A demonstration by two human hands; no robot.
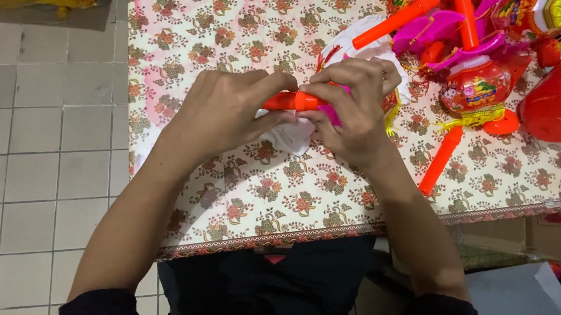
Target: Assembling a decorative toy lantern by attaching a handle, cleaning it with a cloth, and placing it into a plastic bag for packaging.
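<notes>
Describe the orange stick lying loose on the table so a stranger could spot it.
Start at the floral tablecloth and go right of the right hand. The loose orange stick lies there below the lantern pile. Unlike the other orange sticks, nothing holds or covers it.

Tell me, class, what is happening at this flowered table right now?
A person seated at a table with a flowered cloth holds an orange plastic stick between both hands. The left hand grips one end, the right hand closes over the other end along with a pink part. A white plastic bag lies under the hands. Further back sits a pile of red and pink toy lanterns, and a loose orange stick lies beside it.
</notes>
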